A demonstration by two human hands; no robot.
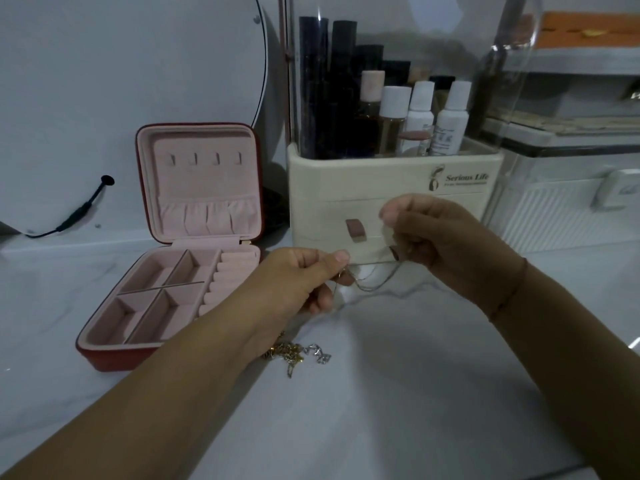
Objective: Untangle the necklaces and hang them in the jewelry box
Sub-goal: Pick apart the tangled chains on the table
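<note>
thin chain (372, 285) slung between both grips

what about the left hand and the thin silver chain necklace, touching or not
Touching. Head view: left hand pinches the thin silver chain necklace between thumb and forefinger.

Jewelry box (204, 181): dark red outside, pale pink lining thru-out. Right of box, organizer (391, 181): cream w/ brown handle (355, 230), dark lettering; holds black tubes (313, 84) & white-capped bottles (420, 116). Chain heap (298, 353) by box's front right corner: gold + silver links. Thin chain (375, 282), right of box: silvery. Cable (78, 213), left of box: black. Tabletop (398, 375): white, faint grey veins.
</note>
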